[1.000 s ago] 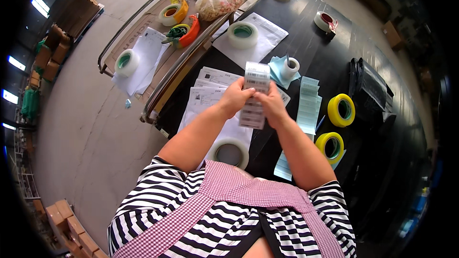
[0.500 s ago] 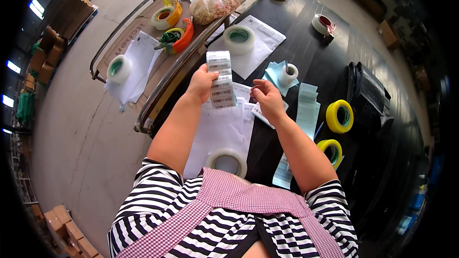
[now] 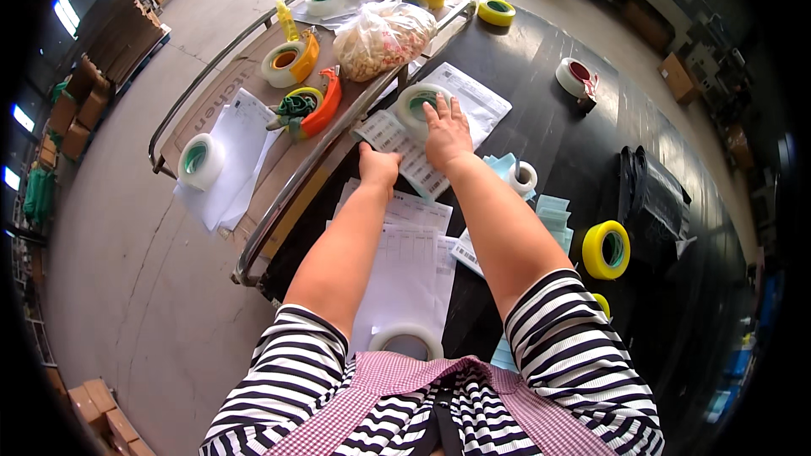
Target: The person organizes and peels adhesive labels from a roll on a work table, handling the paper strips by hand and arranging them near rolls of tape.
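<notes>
My left hand point(image 3: 380, 167) pinches the near-left edge of a sheet of barcode labels point(image 3: 407, 154), thumb on top. The sheet slants across the far end of the black table, up against a large clear tape roll point(image 3: 411, 122). My right hand point(image 3: 448, 137) is open, its fingers stretched out over the right side of that roll; its thumb is hard to make out. Under the roll lies a white printed packet point(image 3: 481, 101). Printed paper sheets point(image 3: 397, 270) are spread nearer me, with another clear tape roll point(image 3: 407, 336) on them, partly hidden by my apron.
A metal-railed cart point(image 3: 291, 181) stands along the left, carrying tape dispensers point(image 3: 325, 105), a plastic bag point(image 3: 384, 38) and papers. On the table's right are a small white roll point(image 3: 524, 176), blue label strips point(image 3: 554, 218), a yellow tape roll point(image 3: 606, 249) and black bags point(image 3: 655, 190).
The label sheet has gone from being held up in my left hand to lying by the far tape roll. My right hand has reached forward onto that roll.
</notes>
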Demonstrator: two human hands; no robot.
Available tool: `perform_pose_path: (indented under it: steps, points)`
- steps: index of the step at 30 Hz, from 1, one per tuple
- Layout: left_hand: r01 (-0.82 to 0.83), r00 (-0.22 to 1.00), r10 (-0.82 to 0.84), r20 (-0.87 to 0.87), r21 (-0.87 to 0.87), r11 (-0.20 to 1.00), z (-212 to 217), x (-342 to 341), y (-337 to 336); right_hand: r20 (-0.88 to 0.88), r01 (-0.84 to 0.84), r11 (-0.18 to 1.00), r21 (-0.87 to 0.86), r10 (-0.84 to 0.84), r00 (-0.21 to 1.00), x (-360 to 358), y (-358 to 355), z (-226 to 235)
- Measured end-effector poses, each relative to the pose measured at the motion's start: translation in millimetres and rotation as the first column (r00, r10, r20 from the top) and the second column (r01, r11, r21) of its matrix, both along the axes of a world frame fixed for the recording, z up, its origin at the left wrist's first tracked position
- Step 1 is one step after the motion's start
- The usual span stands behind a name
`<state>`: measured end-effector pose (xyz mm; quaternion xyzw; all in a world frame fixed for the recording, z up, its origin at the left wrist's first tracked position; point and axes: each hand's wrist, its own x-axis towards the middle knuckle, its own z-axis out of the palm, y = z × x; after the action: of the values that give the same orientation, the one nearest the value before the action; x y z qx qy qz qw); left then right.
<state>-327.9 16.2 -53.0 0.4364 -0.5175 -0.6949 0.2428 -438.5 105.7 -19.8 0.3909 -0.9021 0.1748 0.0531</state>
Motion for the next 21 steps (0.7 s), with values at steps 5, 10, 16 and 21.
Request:
perform_pose_path:
  steps: [5, 10, 16, 21]
  points:
    - [0.073, 0.996, -0.048, 0.078, -0.353, 0.933, -7.6, 5.5, 6.2, -0.009, -0.050, 0.987, 0.153, 0.052, 0.999, -15.4, -1.1, -5.3]
    - [0.100, 0.995, -0.083, 0.058, -0.405, 0.909, -15.0, 1.1, 6.2, 0.266, -0.033, 0.988, -0.150, 0.073, 0.961, -28.3, 10.7, 4.4]
    - [0.052, 0.992, -0.075, -0.098, -0.222, 0.974, -15.7, -17.0, -0.1, 0.358, -0.078, 0.989, -0.125, 0.119, 0.926, -16.2, 32.4, 28.0]
    - [0.329, 0.937, -0.199, 0.286, -0.534, 0.779, -2.6, -7.2, -4.2, 0.252, -0.136, 0.989, 0.054, 0.118, 0.961, 8.8, 42.2, 10.3]
